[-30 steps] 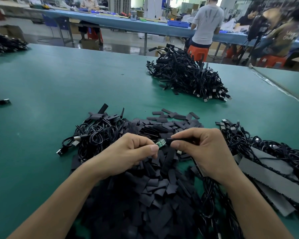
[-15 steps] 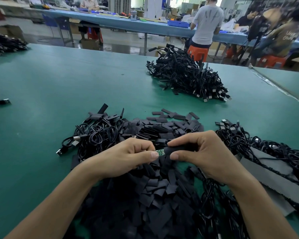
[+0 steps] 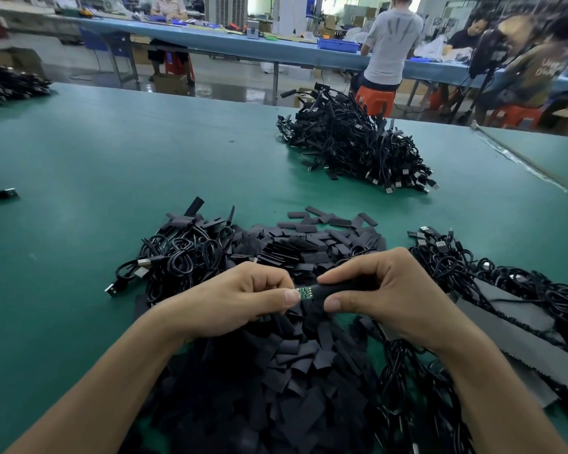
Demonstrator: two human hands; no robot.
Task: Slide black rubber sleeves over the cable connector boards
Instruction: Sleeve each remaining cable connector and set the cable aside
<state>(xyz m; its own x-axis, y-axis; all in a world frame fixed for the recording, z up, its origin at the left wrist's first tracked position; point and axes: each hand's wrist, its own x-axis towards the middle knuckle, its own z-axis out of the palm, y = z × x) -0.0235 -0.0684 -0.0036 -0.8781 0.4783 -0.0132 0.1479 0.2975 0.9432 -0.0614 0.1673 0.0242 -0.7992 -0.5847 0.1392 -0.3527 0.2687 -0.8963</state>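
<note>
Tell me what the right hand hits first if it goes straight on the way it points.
Likely the left hand, at its thumb tip: the right hand, pinching the black rubber sleeve, points straight at it, with only a bare stretch of green connector board between.

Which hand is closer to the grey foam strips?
Right. The right hand sits just left of the grey foam strips; the left hand is farther left, past it.

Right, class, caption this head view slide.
The left hand pinches a small green circuit board while the right hand holds a black rubber sleeve partly over it.
</note>
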